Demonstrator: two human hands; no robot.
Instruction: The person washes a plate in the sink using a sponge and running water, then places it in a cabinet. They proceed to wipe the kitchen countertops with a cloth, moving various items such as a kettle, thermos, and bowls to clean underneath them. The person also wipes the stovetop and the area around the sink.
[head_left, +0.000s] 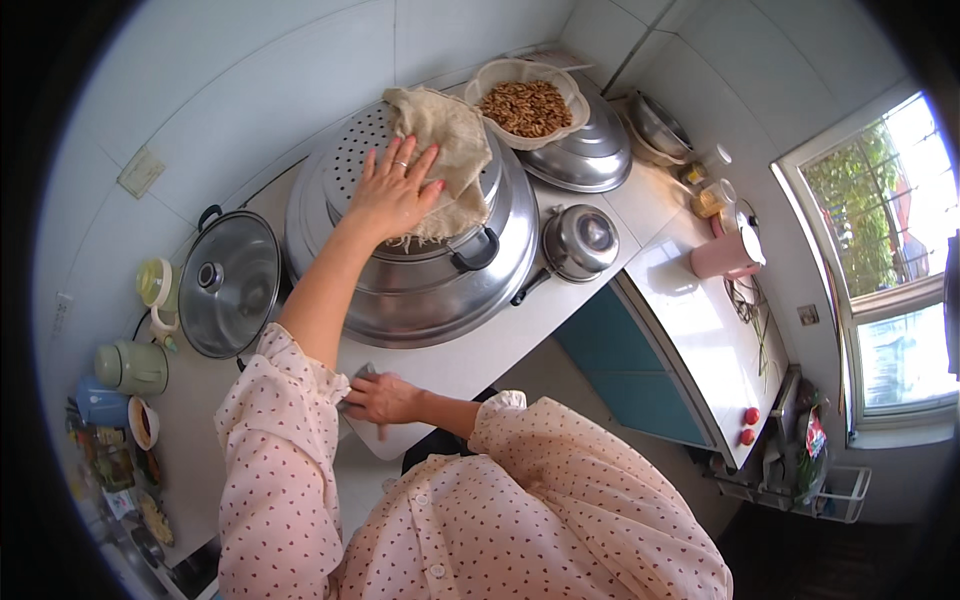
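My left hand (396, 191) lies palm down with fingers spread, partly on a crumpled beige cloth (450, 142). The cloth covers the right part of a perforated metal steamer tray (356, 150). This tray is on top of a stack of wide metal cookware (427, 307) with a black side handle (478, 251). Below, near the counter's front edge, my right hand (388, 399) is curled around a small grey object (365, 370). My fingers hide most of that object, so its kind is unclear.
A glass-lidded pan (229, 285) stands left of the stack. To its right are a small lidded saucepan (581, 241), a domed metal lid (592, 146) and a bowl of shelled nuts (529, 105). A pink pitcher (724, 253) and two tomatoes (750, 415) occupy the right-hand counter.
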